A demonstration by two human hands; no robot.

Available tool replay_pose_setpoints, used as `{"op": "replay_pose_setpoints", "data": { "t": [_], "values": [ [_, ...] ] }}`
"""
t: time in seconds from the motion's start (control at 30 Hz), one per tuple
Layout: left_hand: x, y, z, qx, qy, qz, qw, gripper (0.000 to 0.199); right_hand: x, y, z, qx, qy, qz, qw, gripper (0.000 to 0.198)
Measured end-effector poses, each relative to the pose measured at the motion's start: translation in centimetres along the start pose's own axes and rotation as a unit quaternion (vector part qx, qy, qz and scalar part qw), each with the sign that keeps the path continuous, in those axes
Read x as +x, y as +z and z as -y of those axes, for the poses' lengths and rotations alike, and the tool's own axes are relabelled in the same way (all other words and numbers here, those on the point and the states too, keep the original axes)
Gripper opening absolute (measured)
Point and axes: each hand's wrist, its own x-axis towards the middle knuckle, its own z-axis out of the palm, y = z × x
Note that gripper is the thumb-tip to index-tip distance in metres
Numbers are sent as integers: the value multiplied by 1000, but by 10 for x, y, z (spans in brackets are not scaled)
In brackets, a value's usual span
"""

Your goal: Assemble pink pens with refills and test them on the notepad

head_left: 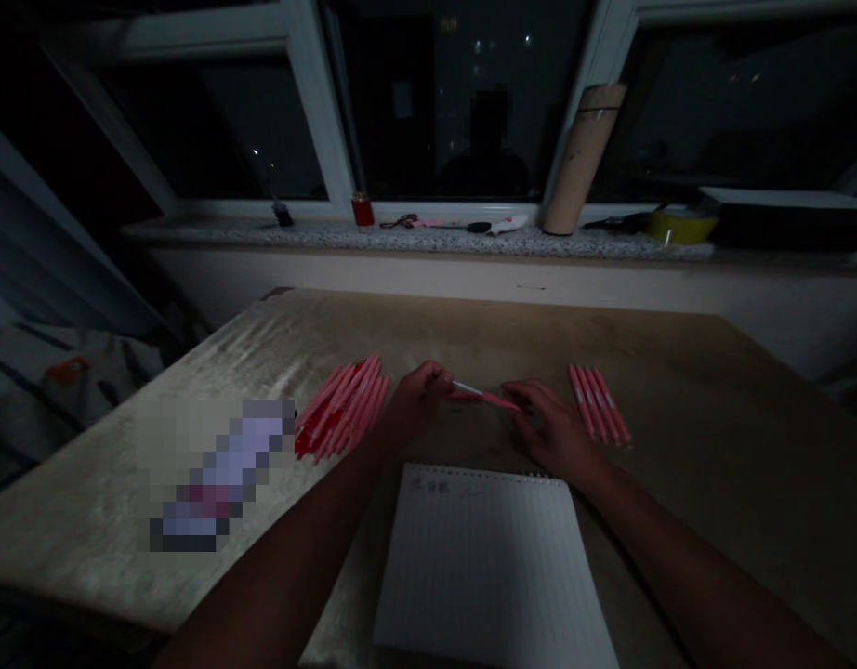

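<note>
Above the notepad, both my hands are on a slim pink pen (494,400) with a whitish section toward its left end. My left hand (423,395) is closed in a pinch at the whitish end. At the pink end, the fingers of my right hand (548,426) are closed around the tip. A pile of pink pens (345,409), some with red parts, lies left of my left hand. Beyond my right hand, several pink pens (599,404) lie side by side in a row. Dim light hides the finer details of the pen.
A spiral notepad (488,567) with lined paper and a little handwriting lies in front of me. A blurred-out flat object (223,474) is on the table's left. Along the windowsill (463,243) stand a tall tan cylinder (583,163), a red bottle (362,210) and yellow tape (681,227).
</note>
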Motion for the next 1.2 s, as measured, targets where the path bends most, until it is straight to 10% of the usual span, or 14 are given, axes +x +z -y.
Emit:
{"op": "replay_pose_setpoints", "data": {
  "t": [0.73, 1.2],
  "values": [
    [-4, 7, -6, 111, 76, 86, 987, 40, 2, -3, 5, -81, 31, 88, 992, 19],
    [1, 4, 14, 353, 122, 121, 920, 22, 0, 0, -2, -131, 57, 108, 984, 18]
  ]
}}
